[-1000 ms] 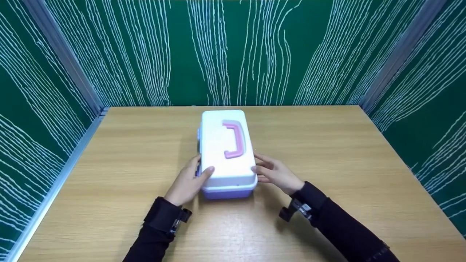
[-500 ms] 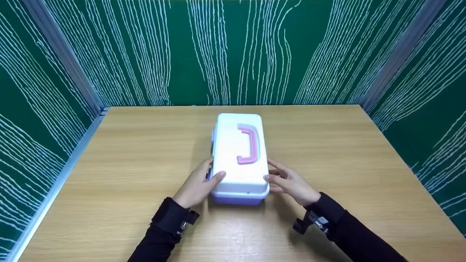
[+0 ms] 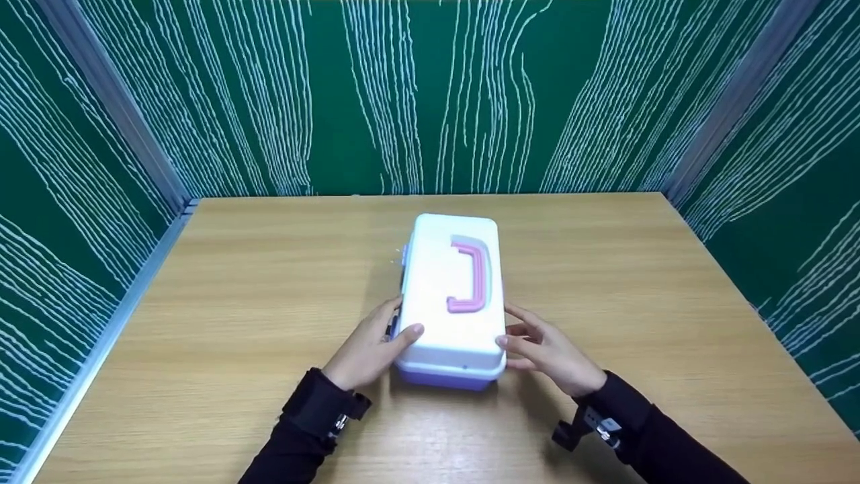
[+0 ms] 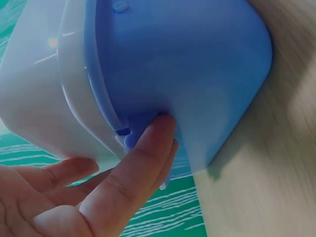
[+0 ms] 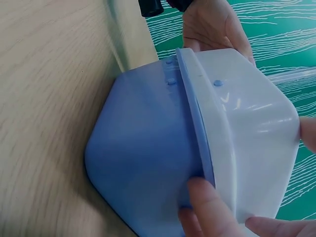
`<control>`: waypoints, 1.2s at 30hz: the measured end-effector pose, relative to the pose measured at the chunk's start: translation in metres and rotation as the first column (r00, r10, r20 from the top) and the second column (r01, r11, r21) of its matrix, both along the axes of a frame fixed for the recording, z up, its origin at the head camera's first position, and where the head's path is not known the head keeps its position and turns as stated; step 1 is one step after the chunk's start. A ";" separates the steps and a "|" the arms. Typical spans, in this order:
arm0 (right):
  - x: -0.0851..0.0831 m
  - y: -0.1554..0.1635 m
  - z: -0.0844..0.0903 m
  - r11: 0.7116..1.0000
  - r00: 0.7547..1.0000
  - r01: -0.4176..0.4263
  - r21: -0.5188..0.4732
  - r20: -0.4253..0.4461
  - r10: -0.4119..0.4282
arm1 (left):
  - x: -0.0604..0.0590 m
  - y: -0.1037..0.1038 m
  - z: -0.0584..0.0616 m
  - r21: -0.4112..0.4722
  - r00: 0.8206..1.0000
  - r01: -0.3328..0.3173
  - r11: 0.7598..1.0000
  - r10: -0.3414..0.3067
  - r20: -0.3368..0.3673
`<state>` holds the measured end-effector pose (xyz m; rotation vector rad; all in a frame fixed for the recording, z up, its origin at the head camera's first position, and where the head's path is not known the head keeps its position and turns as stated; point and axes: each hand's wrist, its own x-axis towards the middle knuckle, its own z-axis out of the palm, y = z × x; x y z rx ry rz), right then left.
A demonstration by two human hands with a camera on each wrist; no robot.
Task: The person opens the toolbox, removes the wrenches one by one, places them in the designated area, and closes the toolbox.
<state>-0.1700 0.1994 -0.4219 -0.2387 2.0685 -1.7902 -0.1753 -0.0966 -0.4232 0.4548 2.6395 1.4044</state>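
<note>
Box (image 3: 453, 299) shifted right since second ago; I see left hand (image 3: 368, 349), right hand (image 3: 547, 349) clasping its near end on desk (image 3: 235, 289); lid closed, pink handle (image 3: 471, 277) untouched.

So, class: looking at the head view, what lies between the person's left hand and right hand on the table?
The white-lidded box with its pink handle lies between them; the left hand and right hand each hold a side. The head view shows it.

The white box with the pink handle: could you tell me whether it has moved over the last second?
Yes. The box has slid rightward and nearer the person, judged against the table's far edge, with both hands gripping it.
</note>
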 end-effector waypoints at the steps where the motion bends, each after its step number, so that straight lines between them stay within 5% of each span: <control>1: 0.000 0.001 0.000 1.000 1.000 -0.004 0.008 -0.003 0.004 | 0.000 0.000 0.000 -0.007 1.000 -0.003 1.000 0.003 -0.001; 5: -0.004 0.005 0.002 0.996 0.997 -0.039 0.082 -0.059 0.044 | 0.003 0.002 0.005 -0.057 0.999 -0.026 0.998 0.024 -0.033; 9: -0.012 0.011 0.008 0.969 0.980 -0.005 0.248 -0.189 0.054 | 0.008 0.010 0.013 -0.115 0.984 -0.071 0.991 0.050 -0.170; 12: -0.020 0.015 0.013 0.945 0.961 0.074 0.318 -0.275 0.017 | 0.011 0.024 0.018 -0.186 0.947 -0.099 0.978 0.035 -0.318; 17: -0.039 0.018 0.015 0.955 0.950 0.145 0.258 -0.305 -0.062 | 0.017 0.050 0.024 -0.373 0.863 -0.073 0.925 -0.129 -0.489; 23: -0.061 0.014 0.000 0.971 0.970 0.143 0.194 -0.223 -0.098 | 0.021 0.073 0.021 -0.534 0.778 -0.091 0.841 -0.274 -0.565; 30: -0.072 0.006 -0.023 0.989 0.994 0.097 0.111 -0.067 -0.090 | 0.020 0.085 0.011 -0.659 0.764 -0.198 0.726 -0.307 -0.568; 36: -0.071 0.005 -0.030 0.996 0.994 0.088 -0.028 0.067 -0.086 | 0.020 0.088 0.006 -0.660 0.709 -0.291 0.693 -0.308 -0.635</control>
